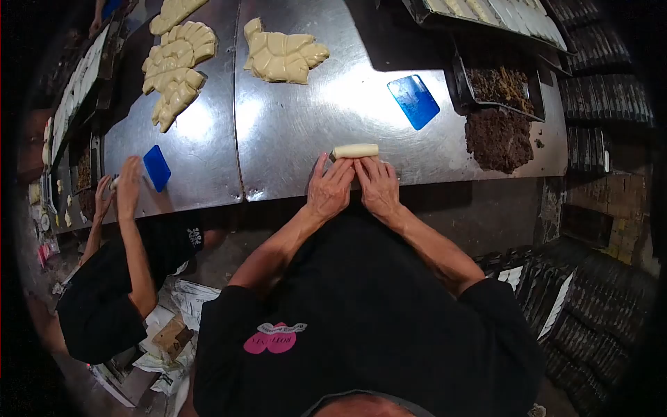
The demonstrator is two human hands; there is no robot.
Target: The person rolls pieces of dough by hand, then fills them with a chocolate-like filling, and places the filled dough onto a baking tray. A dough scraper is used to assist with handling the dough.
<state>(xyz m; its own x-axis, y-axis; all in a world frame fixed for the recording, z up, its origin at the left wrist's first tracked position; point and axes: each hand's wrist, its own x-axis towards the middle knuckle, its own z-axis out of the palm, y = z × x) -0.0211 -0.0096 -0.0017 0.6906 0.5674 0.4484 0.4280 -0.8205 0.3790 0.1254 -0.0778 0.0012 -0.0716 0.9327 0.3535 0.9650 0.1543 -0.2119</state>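
A short pale dough roll (356,150) lies on the metal table (292,125) near its front edge. My left hand (330,186) and my right hand (376,184) are side by side behind it on my side, fingertips against the roll. The fingers of both hands point forward, fairly straight, with the thumbs close together. Beyond the roll, to the right, is a blue scraper (414,102). A brown crumbly filling (498,139) is heaped further right, below a metal tray of filling (501,87).
Portioned dough pieces (283,57) and a larger dough cluster (179,59) lie at the back left. A co-worker's hands (127,187) are at the left beside another blue scraper (157,168). A tray of dough rolls (497,17) stands back right, near stacked dark trays (601,97).
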